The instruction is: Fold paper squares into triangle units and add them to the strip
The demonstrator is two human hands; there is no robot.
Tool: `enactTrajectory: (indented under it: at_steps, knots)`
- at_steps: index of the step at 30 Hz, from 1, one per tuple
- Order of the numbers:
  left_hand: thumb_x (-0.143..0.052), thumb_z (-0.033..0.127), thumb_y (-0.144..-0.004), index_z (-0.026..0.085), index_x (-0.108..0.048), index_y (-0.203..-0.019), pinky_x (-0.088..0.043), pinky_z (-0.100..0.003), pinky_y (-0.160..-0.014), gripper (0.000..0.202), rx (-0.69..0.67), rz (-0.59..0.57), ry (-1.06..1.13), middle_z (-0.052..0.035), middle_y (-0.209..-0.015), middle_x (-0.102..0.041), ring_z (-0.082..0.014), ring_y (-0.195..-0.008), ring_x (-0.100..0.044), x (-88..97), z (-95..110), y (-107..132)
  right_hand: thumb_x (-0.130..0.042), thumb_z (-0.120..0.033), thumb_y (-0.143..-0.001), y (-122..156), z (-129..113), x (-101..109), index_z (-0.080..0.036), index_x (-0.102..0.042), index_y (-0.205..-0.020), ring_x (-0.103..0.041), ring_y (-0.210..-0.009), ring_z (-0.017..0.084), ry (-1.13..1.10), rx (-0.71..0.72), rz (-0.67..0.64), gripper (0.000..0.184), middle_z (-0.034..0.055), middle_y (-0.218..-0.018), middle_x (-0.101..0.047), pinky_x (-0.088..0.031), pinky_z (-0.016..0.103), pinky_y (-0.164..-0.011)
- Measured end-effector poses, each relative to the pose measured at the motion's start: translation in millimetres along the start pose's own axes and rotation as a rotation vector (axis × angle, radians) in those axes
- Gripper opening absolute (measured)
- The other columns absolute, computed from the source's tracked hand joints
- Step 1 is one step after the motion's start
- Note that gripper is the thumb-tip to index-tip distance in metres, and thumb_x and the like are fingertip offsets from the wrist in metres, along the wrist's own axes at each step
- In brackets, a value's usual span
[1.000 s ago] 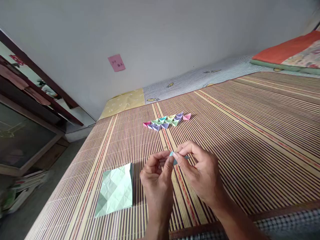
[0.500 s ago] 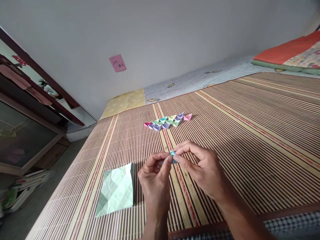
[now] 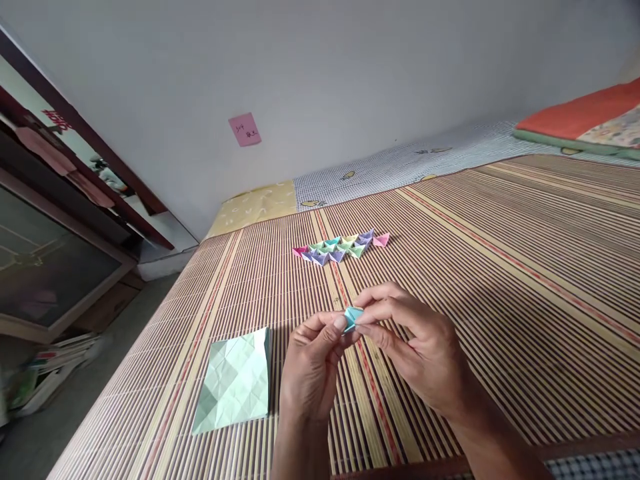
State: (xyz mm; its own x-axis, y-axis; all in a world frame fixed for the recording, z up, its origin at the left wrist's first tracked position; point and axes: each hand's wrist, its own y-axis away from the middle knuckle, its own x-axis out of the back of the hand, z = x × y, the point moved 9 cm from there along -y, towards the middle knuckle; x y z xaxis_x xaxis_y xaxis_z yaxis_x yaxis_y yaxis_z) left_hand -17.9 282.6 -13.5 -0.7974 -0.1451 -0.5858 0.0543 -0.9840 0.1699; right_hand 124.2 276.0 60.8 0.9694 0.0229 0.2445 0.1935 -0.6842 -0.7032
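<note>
A small piece of folded blue paper (image 3: 353, 319) is pinched between the fingertips of both hands, above the striped mat (image 3: 240, 280). My left hand (image 3: 315, 353) grips its left side with thumb and fingers. On its right side, my right hand (image 3: 415, 340) closes thumb and fingertips on the edge; part of the paper is hidden behind the fingers. To the left of my hands lies a creased light green paper square (image 3: 235, 380). Beyond them sits a cluster of small folded paper boats (image 3: 335, 249) in purple, green, yellow and pink.
A pink note (image 3: 245, 129) is stuck on the wall behind. Folded orange bedding (image 3: 580, 113) lies at the far right. The mat's left edge drops to the floor (image 3: 115, 320), where a glass-fronted cabinet (image 3: 50, 260) stands.
Both hands have moved slightly right, and the blue paper has been turned so that more of its surface shows. The camera view has shifted a little.
</note>
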Motion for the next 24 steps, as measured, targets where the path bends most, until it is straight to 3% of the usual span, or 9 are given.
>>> enactTrajectory:
  at_steps: [5,8,11,14,19,24]
  knots:
    - [-0.097,0.024,-0.062,0.012,-0.082,-0.073,-0.057,-0.016,-0.069,0.022,0.010,0.015,0.003,-0.0032,-0.073,-0.076,-0.0089,-0.069,-0.068,5.0,1,-2,-0.069,-0.016,-0.095,0,1,-6,-0.023,-0.070,-0.093,-0.068,-0.108,0.018,-0.067,-0.041,-0.115,0.007,0.0037,-0.113,-0.068,-0.055,0.030,-0.091]
    - [-0.097,0.025,-0.062,0.013,-0.082,-0.072,-0.056,-0.016,-0.068,0.022,-0.033,0.002,-0.066,-0.0026,-0.071,-0.076,-0.0090,-0.067,-0.066,6.5,5,-2,-0.068,-0.022,-0.096,0,5,3,-0.023,-0.070,-0.095,-0.068,-0.108,0.019,-0.086,-0.089,-0.042,0.003,0.0036,-0.112,-0.070,-0.055,0.031,-0.092]
    - [-0.094,0.027,-0.068,0.015,-0.082,-0.075,-0.055,-0.017,-0.069,0.018,-0.096,-0.018,-0.186,-0.0028,-0.073,-0.076,-0.0105,-0.070,-0.066,6.1,10,1,-0.067,-0.023,-0.097,3,15,11,-0.022,-0.071,-0.097,-0.070,-0.092,0.016,-0.029,-0.197,0.034,0.003,0.0017,-0.099,-0.072,-0.055,0.027,-0.082]
    - [-0.091,0.027,-0.073,0.016,-0.082,-0.078,-0.054,-0.018,-0.068,0.015,-0.133,-0.055,-0.259,-0.0023,-0.073,-0.075,-0.0106,-0.070,-0.065,1.0,11,3,-0.066,-0.023,-0.097,5,22,6,-0.021,-0.070,-0.091,-0.066,-0.073,0.013,-0.031,-0.276,-0.006,0.008,-0.0014,-0.082,-0.069,-0.052,0.024,-0.066]
    - [-0.083,0.034,-0.083,0.019,-0.083,-0.082,-0.055,-0.021,-0.066,0.016,-0.141,-0.049,-0.155,-0.0024,-0.073,-0.073,-0.0118,-0.068,-0.063,-5.9,6,5,-0.062,-0.021,-0.099,5,16,9,-0.019,-0.068,-0.085,-0.063,-0.067,0.013,-0.013,-0.255,0.030,0.015,-0.0014,-0.076,-0.066,-0.048,0.024,-0.060]
    - [-0.086,0.036,-0.079,0.017,-0.084,-0.079,-0.054,-0.016,-0.062,0.020,-0.094,-0.036,-0.065,-0.0040,-0.073,-0.075,-0.0100,-0.066,-0.064,-6.6,2,5,-0.061,-0.019,-0.099,5,11,12,-0.020,-0.067,-0.085,-0.063,-0.070,0.014,0.041,-0.194,0.077,0.015,-0.0003,-0.079,-0.066,-0.048,0.025,-0.062]
